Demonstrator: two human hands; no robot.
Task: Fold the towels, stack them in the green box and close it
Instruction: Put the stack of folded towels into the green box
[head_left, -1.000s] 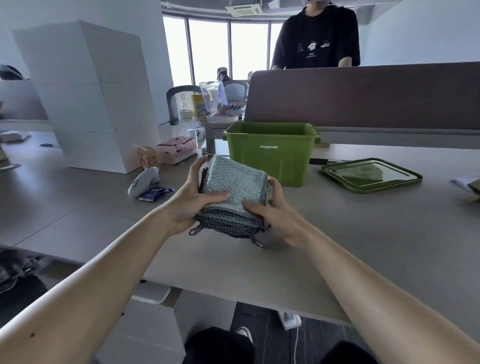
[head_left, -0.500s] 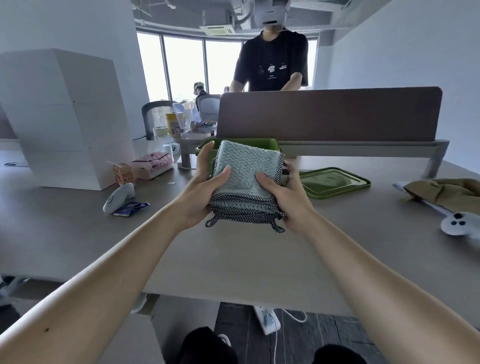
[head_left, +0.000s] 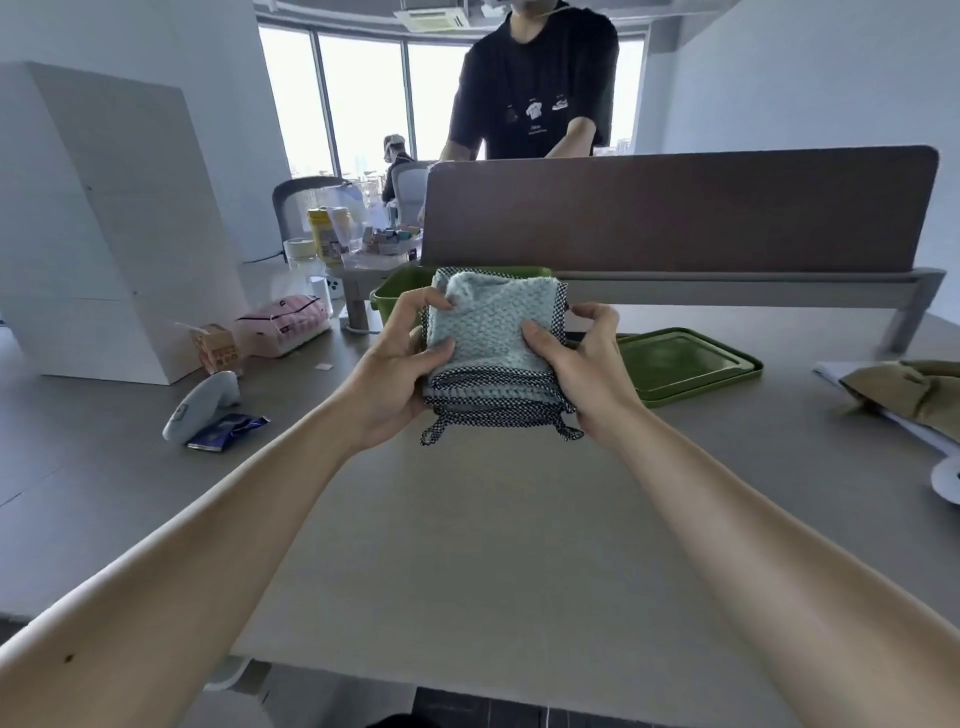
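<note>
Folded towels (head_left: 492, 338) clamped between both hands, left hand (head_left: 400, 364) and right hand (head_left: 587, 369), before green box (head_left: 387, 299).

pale-blue towels (head_left: 491, 332) – checked edging, green box (head_left: 388, 296)

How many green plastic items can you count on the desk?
2: the green box behind the held towels, mostly hidden, and its lid lying flat to the right. Others may be hidden.

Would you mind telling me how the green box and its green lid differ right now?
The green box stands upright at the far side of the table, mostly hidden behind the held towels; the green lid lies flat to its right, fully visible. The box is deep, the lid shallow. Both are the same green.
</note>
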